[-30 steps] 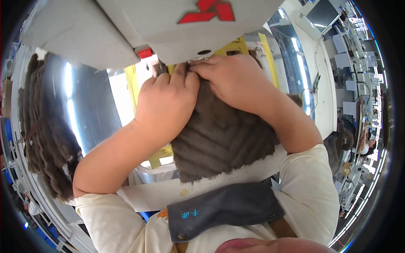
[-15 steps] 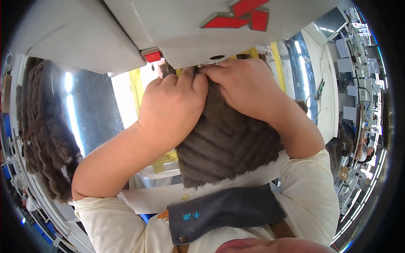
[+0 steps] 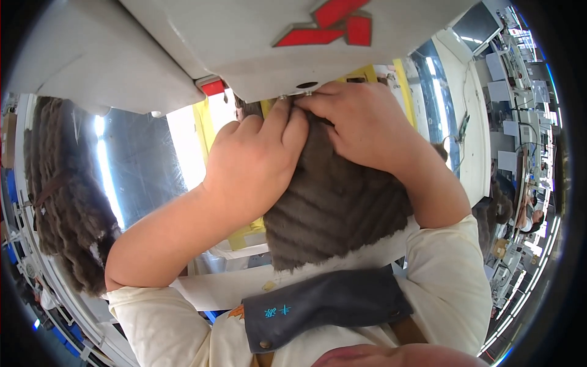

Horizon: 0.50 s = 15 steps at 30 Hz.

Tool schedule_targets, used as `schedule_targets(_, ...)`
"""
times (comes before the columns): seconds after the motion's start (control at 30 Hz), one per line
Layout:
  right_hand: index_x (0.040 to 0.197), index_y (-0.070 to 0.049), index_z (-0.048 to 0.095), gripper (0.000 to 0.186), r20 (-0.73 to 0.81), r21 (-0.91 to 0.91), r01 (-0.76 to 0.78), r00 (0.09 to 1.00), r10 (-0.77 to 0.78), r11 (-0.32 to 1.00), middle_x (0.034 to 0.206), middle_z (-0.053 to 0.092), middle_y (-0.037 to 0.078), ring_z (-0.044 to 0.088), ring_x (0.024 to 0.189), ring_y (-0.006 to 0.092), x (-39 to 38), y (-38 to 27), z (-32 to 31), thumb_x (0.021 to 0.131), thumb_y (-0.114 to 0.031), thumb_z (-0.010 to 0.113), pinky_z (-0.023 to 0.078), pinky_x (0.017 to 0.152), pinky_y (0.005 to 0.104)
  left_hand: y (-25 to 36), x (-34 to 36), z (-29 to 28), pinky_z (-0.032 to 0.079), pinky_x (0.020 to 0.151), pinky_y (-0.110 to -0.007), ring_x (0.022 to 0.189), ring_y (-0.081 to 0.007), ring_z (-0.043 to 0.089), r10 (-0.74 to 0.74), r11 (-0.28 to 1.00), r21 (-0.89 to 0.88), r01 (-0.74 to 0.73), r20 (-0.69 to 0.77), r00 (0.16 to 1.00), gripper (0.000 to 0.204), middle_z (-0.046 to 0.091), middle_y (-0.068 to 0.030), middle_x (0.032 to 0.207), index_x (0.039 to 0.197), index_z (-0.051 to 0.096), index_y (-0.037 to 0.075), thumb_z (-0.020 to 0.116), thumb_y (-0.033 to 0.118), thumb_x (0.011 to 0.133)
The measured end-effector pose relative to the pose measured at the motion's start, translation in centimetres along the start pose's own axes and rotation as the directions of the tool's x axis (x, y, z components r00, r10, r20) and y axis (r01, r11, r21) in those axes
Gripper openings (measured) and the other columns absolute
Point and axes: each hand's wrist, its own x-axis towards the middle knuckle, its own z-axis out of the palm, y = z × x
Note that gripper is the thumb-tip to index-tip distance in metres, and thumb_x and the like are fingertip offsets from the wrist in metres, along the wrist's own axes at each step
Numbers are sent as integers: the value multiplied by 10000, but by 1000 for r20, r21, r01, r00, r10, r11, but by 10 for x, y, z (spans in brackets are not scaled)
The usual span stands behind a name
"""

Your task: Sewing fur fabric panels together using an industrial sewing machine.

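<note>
The person's left hand (image 3: 254,168) is raised in front of the head, its back toward the camera and its fingers (image 3: 287,125) curled tight together in a pinch at the top. The right hand (image 3: 361,125) comes in from the other side, fingertips meeting those of the left, knuckles bent and wrist sharply flexed. Both bare forearms rise from cream-coloured sleeves, elbows bent and spread outward.

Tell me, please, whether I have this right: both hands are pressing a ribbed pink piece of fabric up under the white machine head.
Not quite: the head view shows the ribbed fabric is grey-brown, not pink. The rest holds: the left hand and right hand both press it up under the white machine head.
</note>
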Motion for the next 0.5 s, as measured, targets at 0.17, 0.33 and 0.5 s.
schedule_targets(0.17,1082,-93,781,298,13,37,13,1000,-14,999,1125,762,49,727,963,290,-1,11,-3,839,-96,608,590,810,413,7,-3,-5,531,610,-332,723,-203,655,93,996,1,-93,26,995,489,689,-150,1234,1232,642,48,694,178,763)
schedule_targets(0.33,1074,-116,801,307,27,69,-1,1000,-1,998,1166,764,42,719,1042,277,1,21,4,845,-103,598,581,889,412,11,-2,-16,565,624,-343,731,-218,690,84,992,-108,-65,186,979,666,657,-182,1303,1311,591,39,822,270,731)
schedule_targets(0.5,1088,-118,802,328,6,92,-12,1000,11,996,1172,764,37,708,1077,280,1,23,8,855,-90,573,570,922,407,15,0,-29,587,618,-348,730,-237,720,60,994,-101,-32,298,953,767,627,-227,1361,1375,545,15,850,328,744)
